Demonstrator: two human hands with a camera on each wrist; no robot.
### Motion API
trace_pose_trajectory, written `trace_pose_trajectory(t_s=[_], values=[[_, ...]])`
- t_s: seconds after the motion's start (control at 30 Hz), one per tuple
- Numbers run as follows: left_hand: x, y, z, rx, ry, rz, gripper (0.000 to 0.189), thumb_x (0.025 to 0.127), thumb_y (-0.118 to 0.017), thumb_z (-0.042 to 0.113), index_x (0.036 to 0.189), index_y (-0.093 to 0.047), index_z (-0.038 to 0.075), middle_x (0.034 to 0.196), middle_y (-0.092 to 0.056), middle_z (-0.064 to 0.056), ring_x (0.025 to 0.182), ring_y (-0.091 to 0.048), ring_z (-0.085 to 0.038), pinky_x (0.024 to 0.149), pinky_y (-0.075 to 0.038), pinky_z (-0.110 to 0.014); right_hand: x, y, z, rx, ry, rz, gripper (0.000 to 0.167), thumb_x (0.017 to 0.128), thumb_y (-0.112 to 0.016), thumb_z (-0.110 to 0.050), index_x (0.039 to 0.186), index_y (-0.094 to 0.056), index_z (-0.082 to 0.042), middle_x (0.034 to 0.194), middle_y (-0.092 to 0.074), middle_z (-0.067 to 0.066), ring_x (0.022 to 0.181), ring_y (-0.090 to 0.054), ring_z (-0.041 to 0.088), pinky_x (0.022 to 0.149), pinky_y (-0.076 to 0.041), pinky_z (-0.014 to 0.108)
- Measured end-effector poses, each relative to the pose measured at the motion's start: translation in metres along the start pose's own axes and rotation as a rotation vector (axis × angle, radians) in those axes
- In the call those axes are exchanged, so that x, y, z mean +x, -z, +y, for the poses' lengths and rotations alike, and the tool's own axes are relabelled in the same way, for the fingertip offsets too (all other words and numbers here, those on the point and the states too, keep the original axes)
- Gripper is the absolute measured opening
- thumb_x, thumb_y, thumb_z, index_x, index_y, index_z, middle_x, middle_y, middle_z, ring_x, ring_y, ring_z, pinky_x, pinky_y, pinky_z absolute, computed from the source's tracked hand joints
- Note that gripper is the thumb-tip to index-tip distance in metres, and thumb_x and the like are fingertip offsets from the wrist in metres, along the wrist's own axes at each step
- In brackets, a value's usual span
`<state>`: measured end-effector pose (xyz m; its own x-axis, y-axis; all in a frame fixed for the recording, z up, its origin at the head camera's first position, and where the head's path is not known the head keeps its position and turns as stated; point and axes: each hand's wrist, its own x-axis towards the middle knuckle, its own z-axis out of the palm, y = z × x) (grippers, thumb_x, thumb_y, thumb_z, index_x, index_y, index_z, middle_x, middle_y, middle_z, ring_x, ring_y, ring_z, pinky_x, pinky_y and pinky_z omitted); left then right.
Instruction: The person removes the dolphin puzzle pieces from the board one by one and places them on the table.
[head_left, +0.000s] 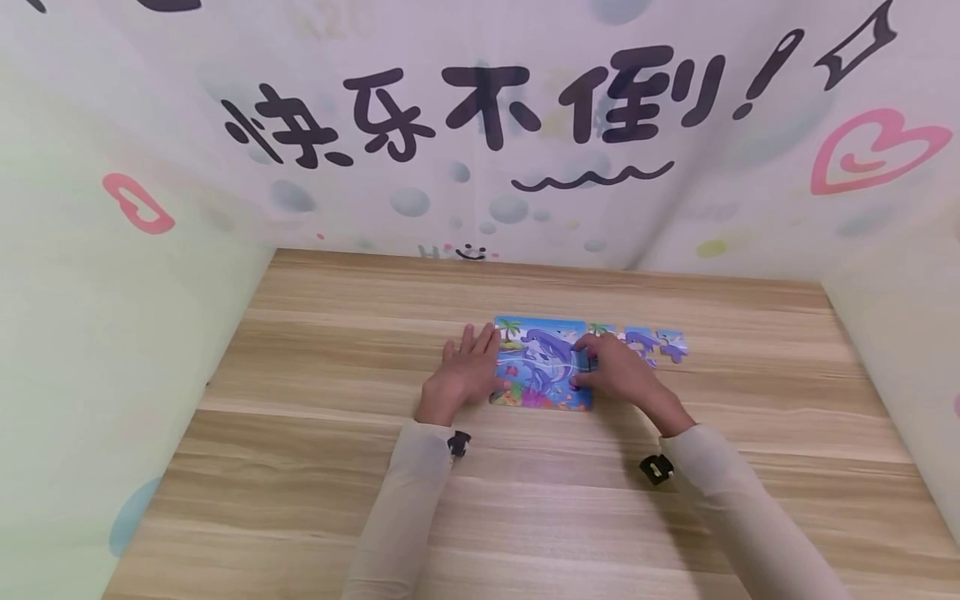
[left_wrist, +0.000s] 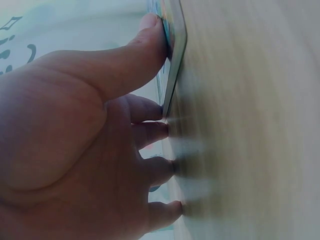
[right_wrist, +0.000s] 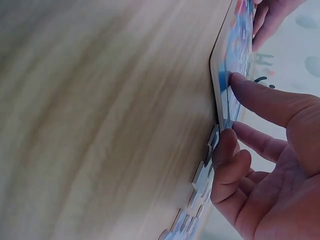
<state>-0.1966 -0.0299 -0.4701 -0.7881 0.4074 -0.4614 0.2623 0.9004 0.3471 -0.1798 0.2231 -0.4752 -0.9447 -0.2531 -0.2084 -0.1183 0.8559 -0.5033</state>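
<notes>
A blue jigsaw puzzle board [head_left: 542,358] with a dolphin picture lies flat on the wooden table. My left hand [head_left: 467,375] is at its left edge, palm down. In the left wrist view, the left thumb [left_wrist: 145,42] rests on the board's edge while the other fingers spread down to the tabletop. On the right edge is my right hand [head_left: 621,367]. Its thumb [right_wrist: 255,95] and index finger touch the board's top, well apart from each other, and its other fingers bend beside the edge. Part of the board's right side is hidden under this hand.
Several loose puzzle pieces [head_left: 672,343] lie to the right of the board, some partly behind the right hand. Wooden tabletop [head_left: 525,517] stretches in front. A printed white cloth [head_left: 480,200] stands along the back, with pale side walls left and right.
</notes>
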Motion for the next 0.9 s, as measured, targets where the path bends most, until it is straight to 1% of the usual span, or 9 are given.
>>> trace_pose_trajectory(t_s=[0.2,0.37,0.47,0.7,0.77,0.9], values=[[-0.0011,0.0003,0.0003,-0.008,0.000,0.001,0.085,0.100,-0.053,0.042,0.160,-0.002,0.013,0.168,0.008,-0.003,0.153,0.012,-0.029,0.123,0.002,-0.055,-0.0003,-0.0014,-0.0005,0.037,0.004,0.014,0.044,0.084,-0.079,-0.018,0.119,-0.058,-0.002,0.114,-0.067,0.022,0.105,-0.062,0.038,0.090,-0.051,0.053],[-0.0011,0.0007,0.0000,-0.007,-0.002,0.006,0.084,0.100,-0.053,0.042,0.160,-0.002,0.012,0.168,0.008,-0.004,0.153,0.012,-0.030,0.123,0.002,-0.056,-0.0012,-0.0014,-0.0018,0.053,-0.013,0.035,0.040,0.085,-0.077,-0.015,0.118,-0.057,-0.005,0.106,-0.070,0.018,0.094,-0.065,0.033,0.082,-0.053,0.049],[-0.0009,0.0005,-0.0001,-0.005,-0.002,0.006,0.085,0.100,-0.053,0.042,0.160,-0.002,0.012,0.168,0.008,-0.004,0.153,0.012,-0.030,0.123,0.002,-0.056,-0.0014,-0.0017,-0.0025,0.048,-0.016,0.040,0.039,0.086,-0.077,-0.015,0.118,-0.058,-0.005,0.103,-0.070,0.017,0.090,-0.065,0.031,0.080,-0.053,0.048],[-0.0005,0.0000,-0.0004,-0.003,-0.003,0.009,0.085,0.100,-0.054,0.043,0.160,-0.003,0.012,0.168,0.008,-0.004,0.153,0.012,-0.030,0.122,0.002,-0.057,-0.0012,-0.0033,-0.0037,0.051,-0.040,0.019,0.040,0.086,-0.077,-0.016,0.120,-0.062,-0.002,0.104,-0.070,0.016,0.093,-0.065,0.030,0.085,-0.054,0.048],[-0.0004,0.0000,-0.0006,-0.006,-0.003,0.009,0.085,0.100,-0.054,0.043,0.160,-0.003,0.012,0.168,0.008,-0.004,0.153,0.012,-0.030,0.122,0.002,-0.056,-0.0012,-0.0029,-0.0037,0.059,-0.033,0.019,0.039,0.086,-0.077,-0.015,0.119,-0.062,0.000,0.105,-0.070,0.017,0.094,-0.064,0.031,0.086,-0.054,0.049],[-0.0004,0.0000,-0.0008,-0.011,-0.004,0.007,0.085,0.100,-0.053,0.043,0.160,-0.002,0.012,0.168,0.008,-0.004,0.153,0.013,-0.030,0.122,0.002,-0.056,-0.0015,-0.0018,-0.0030,0.065,-0.012,0.022,0.036,0.086,-0.076,-0.014,0.116,-0.063,0.000,0.110,-0.070,0.018,0.101,-0.065,0.033,0.091,-0.053,0.051]])
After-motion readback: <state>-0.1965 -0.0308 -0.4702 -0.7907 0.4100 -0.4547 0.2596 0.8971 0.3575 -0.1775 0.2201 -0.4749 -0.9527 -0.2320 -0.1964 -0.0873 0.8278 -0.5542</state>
